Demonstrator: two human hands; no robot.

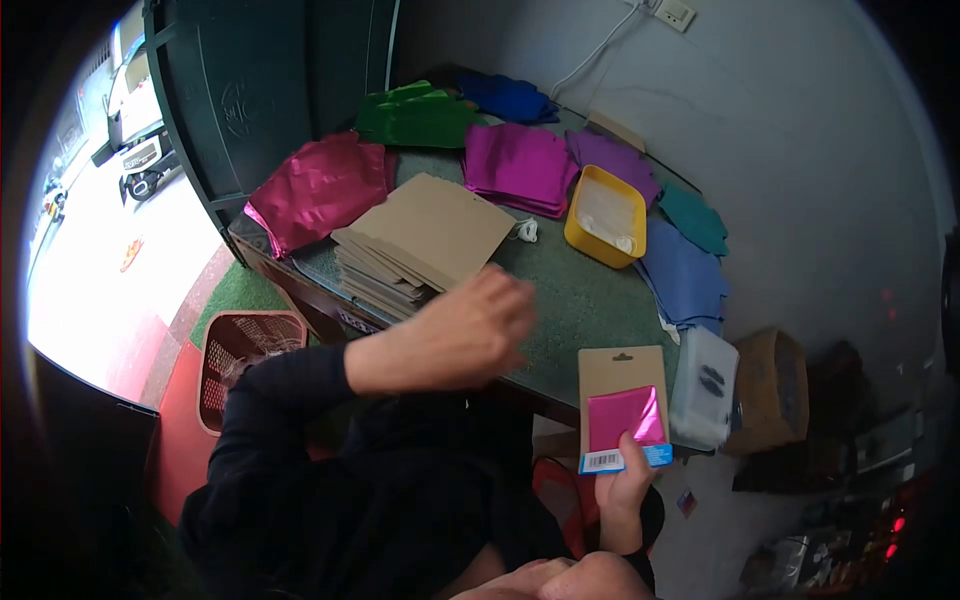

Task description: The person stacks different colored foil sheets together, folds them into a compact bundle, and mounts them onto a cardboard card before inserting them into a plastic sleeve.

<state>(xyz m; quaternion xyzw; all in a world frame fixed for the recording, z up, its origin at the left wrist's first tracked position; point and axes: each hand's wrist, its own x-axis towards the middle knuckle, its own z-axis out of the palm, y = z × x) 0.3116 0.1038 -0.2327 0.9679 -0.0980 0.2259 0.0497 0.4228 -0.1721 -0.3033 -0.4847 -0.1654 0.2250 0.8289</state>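
My left hand point(462, 332) is in the air over the table's front edge, just in front of the cardboard stack point(430, 230). Its fingers are curled; anything inside them is hidden. Low on the right, my right hand point(625, 483) grips a brown backing card point(620, 368) by its lower end. On that card lies a folded shiny pink sheet point(618, 415), with a blue and white barcode label point(603, 460) across the bottom. My right thumb presses on the front of the pink sheet.
Green, blue, magenta, purple, teal and red sheets point(325, 190) lie around the table point(560, 300). A yellow tub point(573, 236) and white string point(526, 231) are behind my hands. A clear plastic box point(705, 385) and cardboard box point(790, 390) stand right. A brown basket point(208, 375) is left.
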